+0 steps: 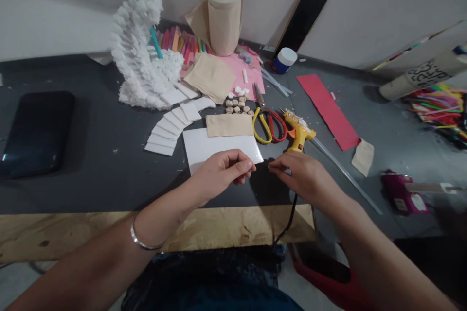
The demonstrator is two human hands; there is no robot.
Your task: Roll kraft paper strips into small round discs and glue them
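Note:
My left hand (222,172) is closed in a pinch over the near edge of a white sheet (219,148) lying on the dark table; what its fingers hold is too small to name. Just to its right, my right hand (304,175) is also pinched shut, fingertips pointing toward the left hand across a small gap. A yellow glue gun (299,131) lies just beyond the right hand, its black cord (288,223) running under that hand and off the table edge. A tan paper strip (229,125) rests on the white sheet's far edge.
Yellow and red scissors (270,124), small tan pellets (237,106), a fan of white cards (175,126), a white feathered paper figure (142,53), a tan paper roll (224,22), a red strip (328,109), a black phone (34,131) at left, a purple glue gun (401,192) at right.

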